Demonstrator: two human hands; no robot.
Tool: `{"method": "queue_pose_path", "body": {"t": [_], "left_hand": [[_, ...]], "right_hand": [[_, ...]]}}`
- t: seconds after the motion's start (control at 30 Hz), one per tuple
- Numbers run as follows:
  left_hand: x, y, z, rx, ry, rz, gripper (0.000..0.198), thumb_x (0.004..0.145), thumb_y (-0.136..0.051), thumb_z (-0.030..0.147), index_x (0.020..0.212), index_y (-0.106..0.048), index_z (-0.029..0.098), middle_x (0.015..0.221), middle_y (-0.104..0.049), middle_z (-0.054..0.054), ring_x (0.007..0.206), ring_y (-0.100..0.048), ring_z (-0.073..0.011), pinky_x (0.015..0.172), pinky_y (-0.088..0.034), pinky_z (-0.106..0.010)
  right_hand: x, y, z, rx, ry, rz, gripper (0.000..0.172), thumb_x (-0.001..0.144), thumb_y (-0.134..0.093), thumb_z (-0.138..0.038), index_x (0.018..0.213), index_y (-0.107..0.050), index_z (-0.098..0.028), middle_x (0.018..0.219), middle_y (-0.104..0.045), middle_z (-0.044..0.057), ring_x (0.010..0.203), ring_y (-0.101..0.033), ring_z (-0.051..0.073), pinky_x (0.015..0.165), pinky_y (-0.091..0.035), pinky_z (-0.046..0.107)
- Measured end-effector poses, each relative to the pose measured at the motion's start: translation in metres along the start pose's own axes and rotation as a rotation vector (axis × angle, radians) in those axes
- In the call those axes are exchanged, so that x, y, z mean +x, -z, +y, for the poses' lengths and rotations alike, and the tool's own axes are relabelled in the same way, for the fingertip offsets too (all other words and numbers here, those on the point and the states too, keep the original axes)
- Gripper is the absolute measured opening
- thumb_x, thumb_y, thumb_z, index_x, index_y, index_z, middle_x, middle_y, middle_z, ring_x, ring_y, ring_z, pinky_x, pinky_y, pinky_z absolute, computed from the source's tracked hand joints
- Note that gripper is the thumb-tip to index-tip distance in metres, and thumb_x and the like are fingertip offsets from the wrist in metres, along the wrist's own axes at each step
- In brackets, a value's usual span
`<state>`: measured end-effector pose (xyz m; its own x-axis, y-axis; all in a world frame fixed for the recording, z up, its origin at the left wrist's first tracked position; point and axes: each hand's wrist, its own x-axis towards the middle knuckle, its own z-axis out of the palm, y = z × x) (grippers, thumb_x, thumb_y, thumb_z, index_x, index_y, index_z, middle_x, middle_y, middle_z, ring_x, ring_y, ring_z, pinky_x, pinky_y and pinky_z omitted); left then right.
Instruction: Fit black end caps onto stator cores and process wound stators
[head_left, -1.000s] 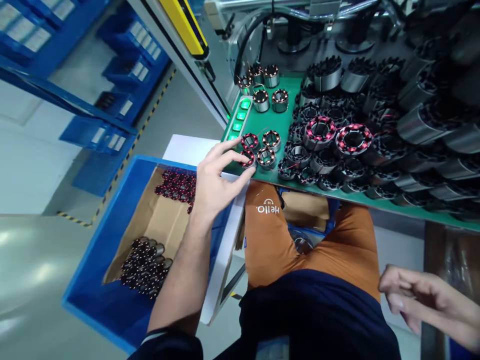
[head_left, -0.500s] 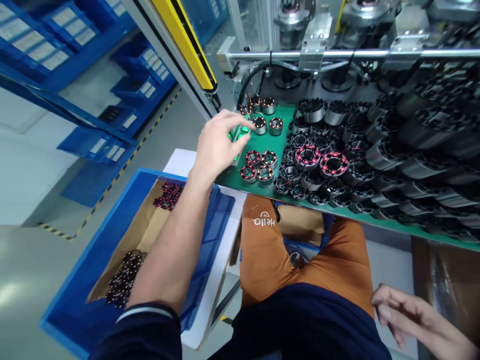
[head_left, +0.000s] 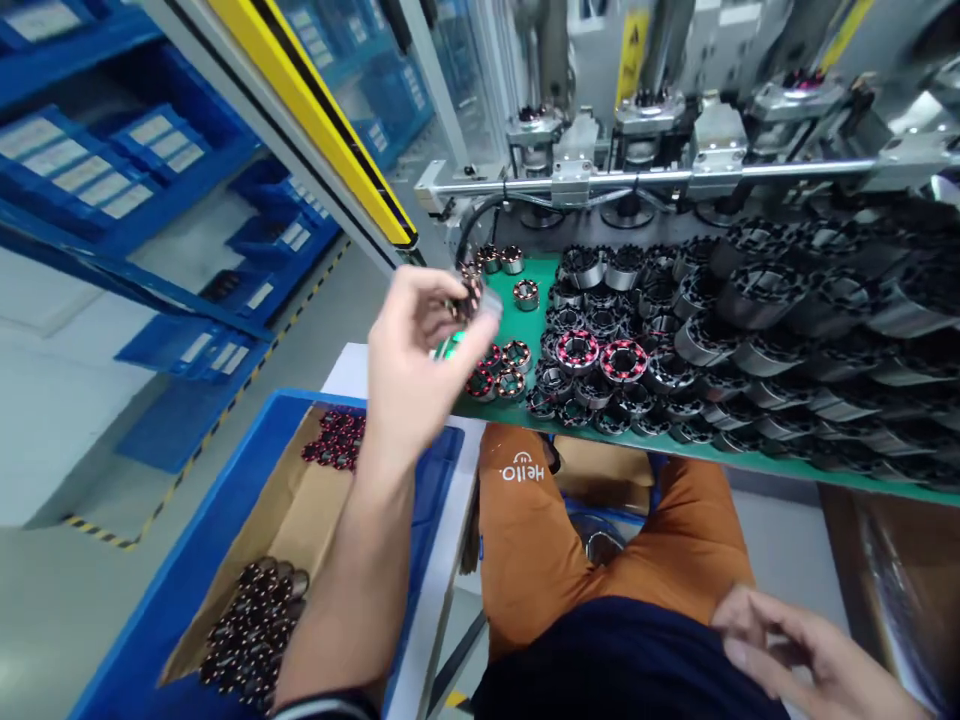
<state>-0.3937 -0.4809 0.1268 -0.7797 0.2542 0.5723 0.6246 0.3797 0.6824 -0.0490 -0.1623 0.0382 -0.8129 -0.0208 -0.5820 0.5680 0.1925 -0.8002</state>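
My left hand is raised over the left end of the green mat, thumb and fingers closed on a copper-wound motor stator. Motion smears the stator, and the hand hides part of it. Just beyond and below it on the mat are several wound stators, some with copper windings, some red. One copper-wound stator stands alone to the right of the hand. My right hand hangs beside my right thigh, fingers loosely bent and apart, with nothing visible in it.
Stacked black-and-silver stators fill the mat's right side, two red-wound ones on top. Behind them runs a metal rail before the machine. At left, a blue bin holds cardboard and wound stators. A yellow upright borders the machine.
My left hand has picked up a copper-wound stator from the mat's back group and lifted it. The view has shifted, showing more of the machine. My right hand stays by my thigh.
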Motion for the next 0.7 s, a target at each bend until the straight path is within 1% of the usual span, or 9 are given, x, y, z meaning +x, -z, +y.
{"method": "queue_pose_path", "body": {"t": [0.07,0.13,0.2,0.23,0.3,0.47,0.57,0.63,0.7], "left_hand": [[-0.043,-0.004,0.042,-0.155,0.0,-0.039,0.06,0.094,-0.1,0.033,0.139,-0.061,0.032,0.127,-0.083,-0.004,0.114,-0.087,-0.0232,0.091,-0.074,-0.038],[-0.082,-0.014,0.074,-0.238,0.021,-0.083,0.065,0.091,-0.105,0.034,0.142,-0.064,0.033,0.125,-0.083,-0.004,0.109,-0.09,-0.0242,0.085,-0.077,-0.037],[-0.111,-0.028,0.091,-0.273,0.037,-0.112,0.061,0.093,-0.104,0.039,0.141,-0.068,0.033,0.127,-0.081,-0.004,0.107,-0.092,-0.0254,0.084,-0.08,-0.039],[-0.123,-0.035,0.095,-0.284,0.044,-0.121,0.059,0.095,-0.104,0.042,0.142,-0.069,0.033,0.128,-0.08,-0.004,0.106,-0.092,-0.0262,0.085,-0.081,-0.041],[-0.139,-0.046,0.095,-0.301,0.059,-0.131,0.059,0.098,-0.1,0.048,0.146,-0.069,0.034,0.129,-0.08,-0.004,0.106,-0.093,-0.0278,0.087,-0.082,-0.044],[-0.15,-0.05,0.084,-0.291,0.038,-0.268,0.062,0.099,-0.101,0.043,0.153,-0.07,0.038,0.128,-0.088,-0.003,0.111,-0.091,-0.0279,0.094,-0.081,-0.048],[-0.141,-0.044,0.078,-0.354,-0.056,-0.31,0.06,0.097,-0.103,0.047,0.149,-0.076,0.036,0.134,-0.089,-0.004,0.115,-0.09,-0.0255,0.097,-0.08,-0.044],[-0.135,-0.04,0.075,-0.28,-0.161,-0.325,0.049,0.097,-0.104,0.04,0.141,-0.082,0.038,0.141,-0.087,-0.003,0.117,-0.09,-0.0236,0.095,-0.08,-0.04],[-0.131,-0.036,0.075,-0.155,-0.232,-0.339,0.034,0.1,-0.1,0.033,0.129,-0.087,0.042,0.136,-0.088,0.001,0.111,-0.09,-0.0221,0.091,-0.079,-0.038]], "right_hand": [[0.011,-0.009,-0.034,-0.034,0.123,0.124,0.039,0.095,-0.099,-0.062,0.099,-0.085,-0.026,0.088,-0.076,0.004,0.082,-0.073,0.024,0.077,-0.066,0.034],[0.022,-0.02,-0.068,0.134,0.271,0.192,0.038,0.109,-0.088,-0.058,0.132,-0.081,-0.027,0.098,-0.08,0.004,0.084,-0.075,0.021,0.084,-0.068,0.033],[0.034,-0.032,-0.094,0.338,0.416,0.075,0.054,0.115,-0.08,-0.058,0.159,-0.066,-0.03,0.119,-0.083,0.007,0.097,-0.08,0.021,0.09,-0.07,0.033],[0.039,-0.038,-0.104,0.387,0.421,0.015,0.06,0.116,-0.081,-0.056,0.167,-0.06,-0.032,0.127,-0.082,0.008,0.107,-0.081,0.022,0.095,-0.07,0.033],[0.046,-0.046,-0.115,0.465,0.377,-0.088,0.067,0.113,-0.087,-0.05,0.17,-0.056,-0.033,0.131,-0.082,0.007,0.112,-0.081,0.021,0.097,-0.069,0.031],[0.048,-0.044,-0.114,0.629,0.315,-0.257,0.06,0.109,-0.093,-0.043,0.159,-0.063,-0.028,0.129,-0.086,0.007,0.112,-0.086,0.021,0.1,-0.071,0.032],[0.045,-0.033,-0.107,0.667,0.258,-0.299,0.058,0.107,-0.096,-0.04,0.153,-0.062,-0.028,0.12,-0.087,0.003,0.099,-0.088,0.019,0.089,-0.073,0.029],[0.043,-0.027,-0.103,0.671,0.205,-0.323,0.051,0.107,-0.097,-0.042,0.142,-0.063,-0.026,0.112,-0.087,0.001,0.089,-0.087,0.017,0.082,-0.073,0.027],[0.042,-0.023,-0.099,0.667,0.178,-0.33,0.048,0.106,-0.098,-0.044,0.132,-0.062,-0.025,0.105,-0.087,0.0,0.084,-0.087,0.016,0.078,-0.073,0.025]]}}
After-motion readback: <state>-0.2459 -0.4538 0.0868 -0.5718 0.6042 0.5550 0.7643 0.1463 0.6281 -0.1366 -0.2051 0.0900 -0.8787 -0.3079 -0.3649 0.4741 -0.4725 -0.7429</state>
